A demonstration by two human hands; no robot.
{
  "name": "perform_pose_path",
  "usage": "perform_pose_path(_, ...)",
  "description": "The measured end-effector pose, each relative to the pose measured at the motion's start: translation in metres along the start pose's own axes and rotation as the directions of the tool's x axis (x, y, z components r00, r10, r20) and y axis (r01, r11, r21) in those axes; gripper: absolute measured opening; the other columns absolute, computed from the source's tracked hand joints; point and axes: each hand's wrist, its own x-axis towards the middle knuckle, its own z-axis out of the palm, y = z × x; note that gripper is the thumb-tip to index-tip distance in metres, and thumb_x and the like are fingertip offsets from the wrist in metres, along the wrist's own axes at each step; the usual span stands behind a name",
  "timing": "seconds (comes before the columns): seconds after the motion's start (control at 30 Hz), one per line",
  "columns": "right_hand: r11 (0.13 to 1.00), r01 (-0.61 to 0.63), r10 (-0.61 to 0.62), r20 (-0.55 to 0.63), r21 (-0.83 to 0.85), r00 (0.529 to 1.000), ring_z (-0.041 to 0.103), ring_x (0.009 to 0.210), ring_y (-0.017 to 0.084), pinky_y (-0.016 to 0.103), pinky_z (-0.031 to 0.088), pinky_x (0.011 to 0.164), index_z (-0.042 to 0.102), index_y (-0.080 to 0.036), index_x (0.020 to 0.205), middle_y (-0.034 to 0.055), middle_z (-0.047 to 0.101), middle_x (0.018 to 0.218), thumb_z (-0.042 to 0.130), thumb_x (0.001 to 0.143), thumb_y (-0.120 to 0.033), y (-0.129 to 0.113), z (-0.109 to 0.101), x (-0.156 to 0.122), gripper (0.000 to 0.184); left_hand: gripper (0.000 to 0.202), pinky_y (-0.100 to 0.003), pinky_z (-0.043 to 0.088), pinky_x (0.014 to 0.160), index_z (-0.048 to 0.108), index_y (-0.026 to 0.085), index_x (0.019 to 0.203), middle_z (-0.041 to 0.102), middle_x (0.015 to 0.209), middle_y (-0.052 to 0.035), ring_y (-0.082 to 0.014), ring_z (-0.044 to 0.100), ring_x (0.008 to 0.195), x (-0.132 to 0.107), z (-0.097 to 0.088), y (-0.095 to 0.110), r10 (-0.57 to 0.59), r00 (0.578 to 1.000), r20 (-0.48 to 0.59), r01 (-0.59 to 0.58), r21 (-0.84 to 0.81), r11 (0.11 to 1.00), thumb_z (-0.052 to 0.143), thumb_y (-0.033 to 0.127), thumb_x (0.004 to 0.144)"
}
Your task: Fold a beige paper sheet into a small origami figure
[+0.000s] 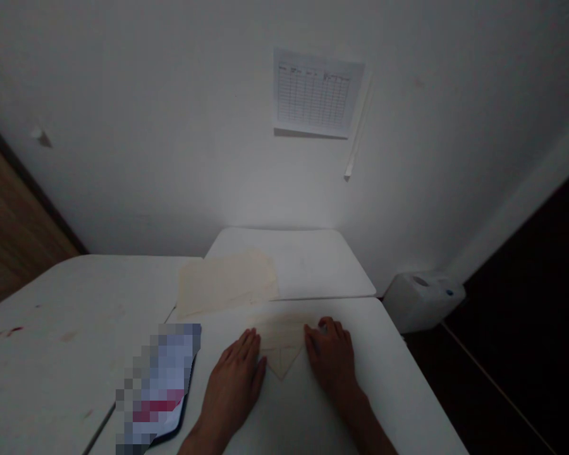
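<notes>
Right of the phone (165, 382), the folded paper (281, 341) lies on the table (294, 423), point toward me. My left hand (234, 376), nearer the phone, rests flat, fingers together; my right hand (330, 357), farther from it, curls at the paper's edge (whether pinching, I can't tell).

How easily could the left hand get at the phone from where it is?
Quite easily, it seems: yes. The phone lies on the table just left of the left hand, with nothing visible between them; the hand is at the folded sheet's edge.
</notes>
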Motion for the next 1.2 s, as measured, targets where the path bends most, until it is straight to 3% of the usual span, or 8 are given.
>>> perform_pose_path(0.47, 1.0, -0.015, 0.014, -0.045, -0.021, 0.999, 0.051, 0.099, 0.024, 0.038, 0.035, 0.083, 0.068, -0.03, 0.104, 0.0076, 0.058, 0.104, 0.053, 0.091, -0.028, 0.006, 0.004, -0.001, 0.02, 0.036, -0.045, 0.048, 0.095, 0.064, 0.014, 0.113, 0.063, 0.124, -0.015, -0.0273, 0.056, 0.119, -0.002, -0.004, -0.003, -0.051, 0.998, -0.043, 0.057, 0.147, 0.988, 0.039, 0.029, 0.093)
perform_pose_path(0.73, 0.999, -0.038, 0.036, -0.112, -0.022, 0.993, 0.052, 0.092, 0.024, 0.038, 0.036, 0.08, 0.069, -0.027, 0.097, 0.0081, 0.058, 0.097, 0.052, 0.092, -0.028, 0.012, 0.007, 0.001, 0.018, 0.032, -0.047, 0.048, 0.093, 0.065, 0.015, 0.11, 0.064, 0.122, -0.0149, -0.0298, 0.056, 0.118, 0.002, -0.002, -0.005, -0.075, 0.996, -0.053, 0.08, 0.085, 0.993, 0.041, 0.028, 0.092)
perform_pose_path(0.87, 1.0, -0.03, 0.031, -0.107, 0.006, 0.994, 0.052, 0.092, 0.023, 0.038, 0.037, 0.082, 0.069, -0.026, 0.095, 0.0077, 0.059, 0.095, 0.052, 0.091, -0.027, 0.012, 0.009, 0.003, 0.017, 0.029, -0.048, 0.047, 0.091, 0.067, 0.017, 0.1, 0.064, 0.122, -0.013, -0.0314, 0.057, 0.114, 0.009, -0.002, -0.005, -0.128, 0.991, -0.038, 0.13, 0.059, 0.99, 0.042, 0.029, 0.093)
perform_pose_path(1.07, 0.998, -0.03, 0.036, -0.096, 0.061, 0.995, 0.053, 0.097, 0.024, 0.037, 0.038, 0.085, 0.065, -0.024, 0.106, 0.0084, 0.058, 0.103, 0.054, 0.089, -0.024, 0.015, 0.011, 0.005, 0.021, 0.025, -0.045, 0.046, 0.085, 0.065, 0.017, 0.088, 0.062, 0.124, -0.0135, -0.0305, 0.056, 0.108, 0.026, -0.007, -0.009, -0.156, 0.988, -0.022, 0.155, -0.032, 0.987, 0.045, 0.031, 0.092)
perform_pose_path(1.2, 0.994, 0.024, -0.014, -0.091, 0.108, 0.996, 0.053, 0.102, 0.024, 0.037, 0.04, 0.088, 0.061, -0.023, 0.116, 0.0088, 0.058, 0.112, 0.054, 0.087, -0.022, 0.019, 0.014, 0.009, 0.03, 0.025, -0.041, 0.045, 0.079, 0.059, 0.017, 0.108, 0.067, 0.11, -0.0114, -0.0286, 0.056, 0.1, 0.037, -0.006, -0.016, -0.189, 0.982, 0.007, 0.189, -0.103, 0.977, 0.051, 0.028, 0.087)
